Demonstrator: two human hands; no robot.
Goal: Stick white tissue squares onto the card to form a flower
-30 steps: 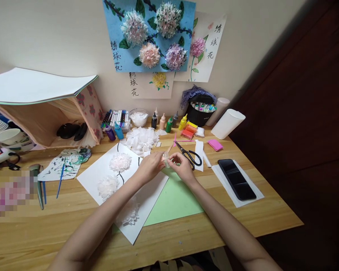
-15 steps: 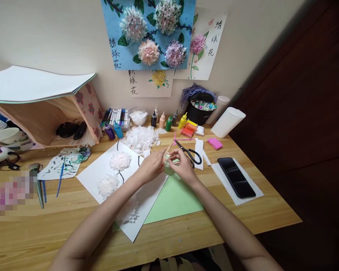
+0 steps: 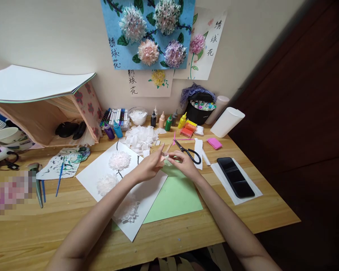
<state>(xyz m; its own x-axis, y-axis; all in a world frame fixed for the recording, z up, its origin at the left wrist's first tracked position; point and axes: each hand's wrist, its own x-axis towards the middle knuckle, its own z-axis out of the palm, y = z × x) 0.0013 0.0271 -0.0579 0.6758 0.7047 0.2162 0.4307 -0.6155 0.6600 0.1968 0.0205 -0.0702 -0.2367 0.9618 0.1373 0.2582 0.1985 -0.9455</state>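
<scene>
Both hands meet over the top of the green sheet. Between them is a small crinkled see-through wrapper, with something pale peach partly showing beside it. My left hand holds the wrapper's left side, its index finger raised. My right hand pinches the right side between thumb and fingers. Under my left forearm lies a white sheet with black painted strokes and fluffy white paper flowers. Black-handled scissors rest just beyond my right hand.
White paper pieces are heaped behind the white sheet. Several paint bottles and red clay packs stand or lie at the back. A phone lies at right. Paintbrushes are at left, near an open box.
My left hand has turned and its index finger has lifted. The wrapper looks more crumpled, and my right hand's fingers have drawn together on it.
</scene>
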